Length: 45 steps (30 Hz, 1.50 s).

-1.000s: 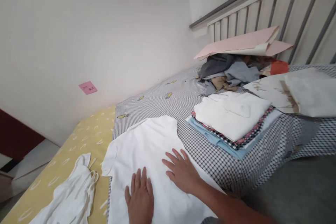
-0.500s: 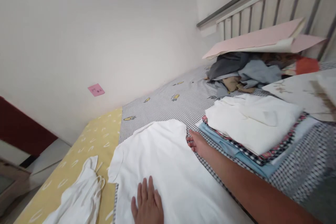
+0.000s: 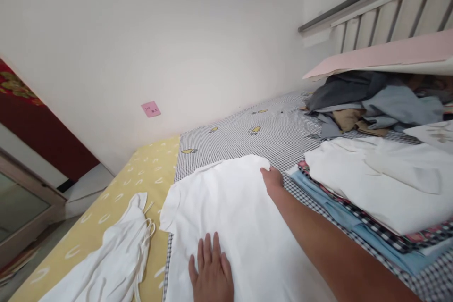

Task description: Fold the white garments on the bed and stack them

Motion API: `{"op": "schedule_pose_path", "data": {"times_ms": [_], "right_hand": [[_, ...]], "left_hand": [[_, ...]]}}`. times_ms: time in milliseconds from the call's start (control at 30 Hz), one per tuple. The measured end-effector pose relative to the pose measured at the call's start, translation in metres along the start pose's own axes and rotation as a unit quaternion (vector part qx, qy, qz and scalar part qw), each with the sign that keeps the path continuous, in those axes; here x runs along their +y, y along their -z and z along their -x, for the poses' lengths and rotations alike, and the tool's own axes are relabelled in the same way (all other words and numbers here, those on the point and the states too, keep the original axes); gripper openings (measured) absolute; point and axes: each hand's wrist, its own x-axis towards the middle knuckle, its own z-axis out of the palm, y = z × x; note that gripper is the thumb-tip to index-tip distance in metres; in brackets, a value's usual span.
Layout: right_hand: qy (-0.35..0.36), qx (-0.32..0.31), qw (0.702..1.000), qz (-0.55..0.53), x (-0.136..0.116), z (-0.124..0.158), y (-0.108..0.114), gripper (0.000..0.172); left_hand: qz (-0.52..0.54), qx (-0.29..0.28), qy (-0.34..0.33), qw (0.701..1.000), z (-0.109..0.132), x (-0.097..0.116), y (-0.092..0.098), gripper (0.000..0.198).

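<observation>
A white short-sleeved shirt [image 3: 233, 203] lies spread over the bed, its short sleeve reaching left onto the yellow cloth. My left hand [image 3: 212, 271] rests flat on the shirt's lower left part, fingers outstretched. At the shirt's upper right edge, my right hand [image 3: 272, 178] pinches the fabric near the other sleeve, with the forearm stretched along the shirt's right side. Left of the shirt lies a crumpled white garment with thin strings [image 3: 116, 255].
To the right sits a stack of folded clothes [image 3: 382, 179], white on top. Behind it dark and grey clothes [image 3: 371, 94] are heaped under a pink sheet [image 3: 389, 56]. A wall [image 3: 212, 47] with a pink note [image 3: 151, 109] borders the bed; a slatted rail [image 3: 392, 19] stands far right.
My right hand has closed on the shirt's upper right edge, where its fingers were apart before. The left hand stays flat on the shirt. The view has swung left.
</observation>
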Motion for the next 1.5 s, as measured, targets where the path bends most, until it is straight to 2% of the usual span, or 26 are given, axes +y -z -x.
{"op": "schedule_pose_path", "data": {"times_ms": [133,267,367,467,567,700,800,867,933,1000,1100,1167,1267,1367,1500], "right_hand": [[0.074,-0.011,0.992,0.103,-0.037,0.018,-0.018,0.037],[0.187,-0.086,0.962,0.179,-0.067,0.054,-0.053,0.033],[0.24,-0.161,0.933,0.216,-0.072,0.085,-0.077,0.032],[0.286,-0.207,0.907,0.228,-0.07,0.104,-0.08,0.048],[0.323,-0.227,0.893,0.214,-0.063,0.104,-0.057,0.056],[0.325,-0.213,0.899,0.202,-0.04,0.086,0.005,0.048],[0.303,-0.21,0.902,0.226,-0.006,0.077,0.061,0.038],[0.282,-0.216,0.9,0.25,0.023,0.081,0.095,0.038],[0.265,-0.227,0.897,0.271,0.053,0.092,0.121,0.037],[0.256,-0.229,0.894,0.286,0.081,0.108,0.137,0.03],[0.25,-0.204,0.903,0.282,0.108,0.131,0.144,0.023],[0.253,-0.192,0.917,0.241,0.112,0.146,0.142,0.012],[0.245,-0.216,0.935,0.137,0.1,0.171,0.138,0.006],[0.225,-0.26,0.937,0.061,0.079,0.2,0.133,0.008],[0.233,-0.301,0.922,0.071,0.059,0.233,0.119,0.004]], "left_hand": [[0.014,0.014,-0.01,1.0,0.003,-0.003,-0.007,0.055],[0.019,0.031,-0.015,0.999,0.004,0.0,-0.007,0.056],[0.022,0.039,-0.012,0.999,0.003,0.003,-0.005,0.055],[0.024,0.047,-0.002,0.999,0.001,0.007,0.001,0.053],[0.026,0.049,0.003,0.998,-0.001,0.013,0.012,0.053],[0.037,0.022,0.002,0.999,-0.005,0.018,0.031,0.052],[0.04,0.002,0.012,0.999,-0.007,0.022,0.042,0.052],[0.04,-0.004,0.018,0.999,-0.008,0.024,0.048,0.052],[0.041,-0.004,0.019,0.999,-0.008,0.025,0.05,0.052],[0.042,-0.001,0.021,0.999,-0.008,0.026,0.052,0.051],[0.045,0.002,0.02,0.999,-0.007,0.026,0.053,0.051],[0.048,0.001,0.021,0.999,-0.007,0.027,0.054,0.051],[0.053,-0.001,0.029,0.998,-0.007,0.027,0.055,0.05],[0.049,-0.005,0.03,0.998,-0.008,0.027,0.055,0.05],[0.032,-0.003,0.021,0.999,-0.008,0.027,0.056,0.05]]}}
